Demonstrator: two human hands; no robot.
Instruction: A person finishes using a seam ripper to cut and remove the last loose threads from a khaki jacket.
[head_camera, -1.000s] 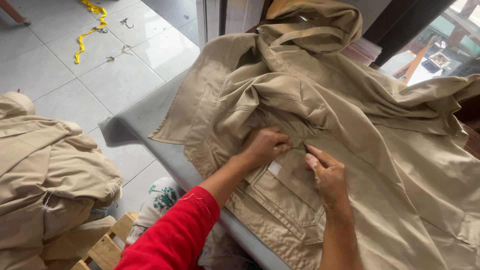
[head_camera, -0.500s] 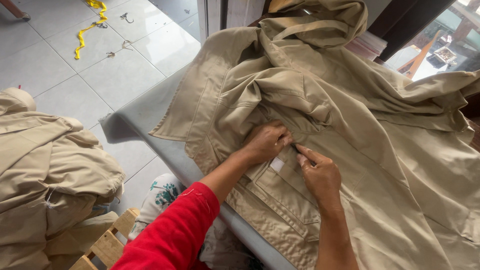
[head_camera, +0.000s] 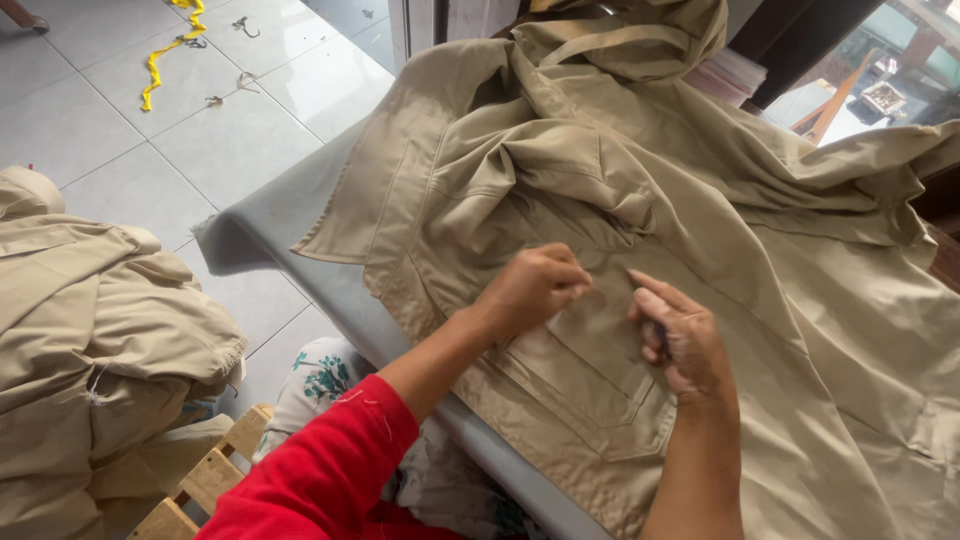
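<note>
A khaki garment (head_camera: 760, 230) lies spread and crumpled over a grey padded table (head_camera: 300, 240). My left hand (head_camera: 535, 285), with a red sleeve, rests on the cloth just above a sewn pocket (head_camera: 590, 385), its fingertips pinched together on the fabric. A few centimetres to the right, my right hand (head_camera: 680, 335) is curled, with its forefinger stretched towards the left hand. A small dark tool shows between its fingers. What lies between the two hands' fingertips is too small to tell.
A pile of more khaki garments (head_camera: 90, 330) sits at the lower left on a wooden pallet (head_camera: 205, 480). The tiled floor holds a yellow strip (head_camera: 165, 55) at the top left. A patterned cloth (head_camera: 320, 375) lies beside the table's near edge.
Both hands have drawn closer together above the pocket. The small white label seen beside them earlier no longer shows. The right forefinger has lifted off the cloth.
</note>
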